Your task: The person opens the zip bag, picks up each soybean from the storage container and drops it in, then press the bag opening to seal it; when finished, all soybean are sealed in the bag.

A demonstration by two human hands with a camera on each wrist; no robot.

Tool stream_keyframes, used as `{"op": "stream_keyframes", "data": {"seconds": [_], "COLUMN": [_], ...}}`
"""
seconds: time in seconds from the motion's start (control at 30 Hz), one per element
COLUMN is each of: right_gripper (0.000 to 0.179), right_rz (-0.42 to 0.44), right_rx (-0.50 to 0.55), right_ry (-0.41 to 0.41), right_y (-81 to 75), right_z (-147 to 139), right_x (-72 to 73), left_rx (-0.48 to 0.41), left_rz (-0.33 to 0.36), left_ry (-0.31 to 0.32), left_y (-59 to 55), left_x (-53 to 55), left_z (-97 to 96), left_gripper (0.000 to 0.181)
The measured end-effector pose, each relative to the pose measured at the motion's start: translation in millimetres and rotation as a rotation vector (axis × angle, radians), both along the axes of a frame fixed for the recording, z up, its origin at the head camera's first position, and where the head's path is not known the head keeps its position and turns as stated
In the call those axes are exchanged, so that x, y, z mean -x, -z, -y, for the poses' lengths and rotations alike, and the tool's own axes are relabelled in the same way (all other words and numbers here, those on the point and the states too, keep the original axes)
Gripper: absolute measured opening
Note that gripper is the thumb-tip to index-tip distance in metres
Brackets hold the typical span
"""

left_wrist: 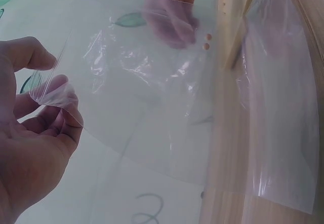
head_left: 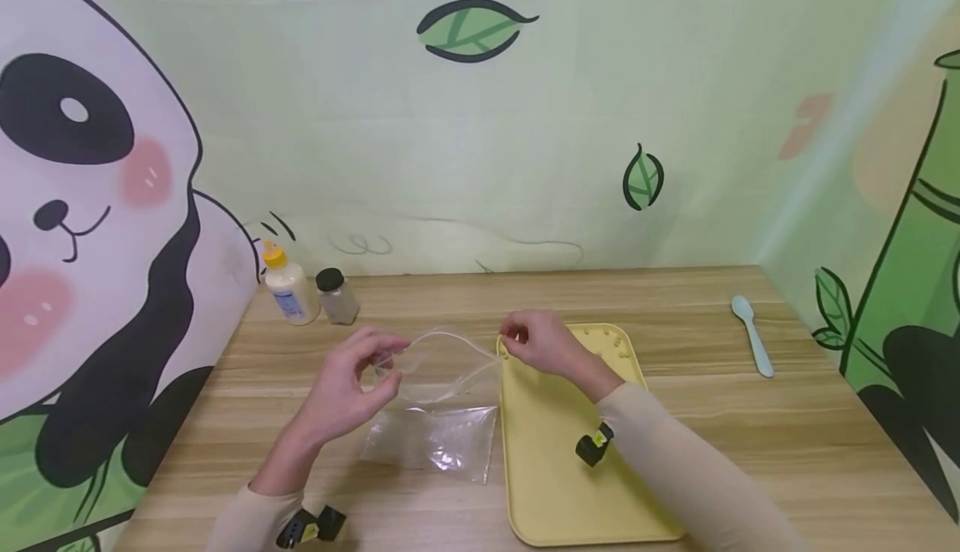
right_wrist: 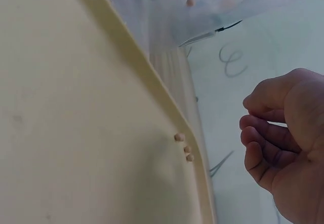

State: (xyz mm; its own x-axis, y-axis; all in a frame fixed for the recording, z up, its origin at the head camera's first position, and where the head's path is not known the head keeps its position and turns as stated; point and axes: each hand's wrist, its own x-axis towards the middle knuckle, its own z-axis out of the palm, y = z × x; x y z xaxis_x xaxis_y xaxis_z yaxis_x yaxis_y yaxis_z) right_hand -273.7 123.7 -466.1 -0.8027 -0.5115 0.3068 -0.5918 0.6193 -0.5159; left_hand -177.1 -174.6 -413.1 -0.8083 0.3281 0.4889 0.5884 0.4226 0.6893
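Observation:
My left hand (head_left: 341, 389) holds one side of a clear plastic zip bag (head_left: 427, 435), the film gathered at its curled fingers. The bag's mouth gapes wide, and its lower part lies towards the table. Beyond the mouth's far corner, over the upper left of a yellow tray (head_left: 570, 485), is my right hand (head_left: 543, 339). Its thumb and fingers are curled, with nothing visible between them. Two small brown beads (left_wrist: 206, 42) show below the right fingertips against the clear film; whether they are inside the bag, I cannot tell. Several similar beads (right_wrist: 186, 148) sit along the tray's edge.
A glue bottle (head_left: 294, 293) with a yellow cap and a small jar (head_left: 339, 300) with a black lid stand at the back left. A pale blue spoon (head_left: 752, 335) lies on the wooden table (head_left: 697, 419) at the right. A printed cloth wall (head_left: 555, 118) rises behind.

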Motion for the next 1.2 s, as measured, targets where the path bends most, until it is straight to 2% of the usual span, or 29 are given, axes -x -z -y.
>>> {"op": "stream_keyframes", "data": {"seconds": [0.17,0.33,0.43,0.57,0.7,0.9,1.2], "right_gripper": [0.010,0.011,0.010,0.011,0.012,0.009,0.009], "right_rz": [0.024,0.075,0.066,0.054,0.065,0.039,0.006], "right_rx": [-0.050,-0.071,-0.097,-0.138,-0.146,-0.185,-0.259], "right_ry": [0.003,0.015,0.011,0.004,0.013,-0.015,-0.016], "right_y": [10.6,20.8,27.8,33.7,33.2,32.5,31.8], "right_z": [-0.2,1.0,2.1,3.6,5.0,7.1,11.9], "right_x": [6.3,9.2,10.7,11.0,10.0,9.2,6.6], "left_rx": [-0.012,-0.017,-0.012,-0.004,-0.002,-0.009,0.013], "left_rz": [-0.002,0.002,-0.005,0.004,-0.003,-0.005,-0.001], "left_ry": [0.003,0.009,0.015,0.015,0.014,0.026,-0.004], "left_y": [2.1,-17.0,-24.0,-11.5,1.2,0.9,1.3], "left_x": [1.5,-10.5,-15.1,-8.8,0.1,2.0,0.2], "left_z": [1.0,-6.4,-8.3,-3.6,1.6,3.0,2.2], "left_gripper": [0.043,0.038,0.037,0.040,0.043,0.043,0.042]}}
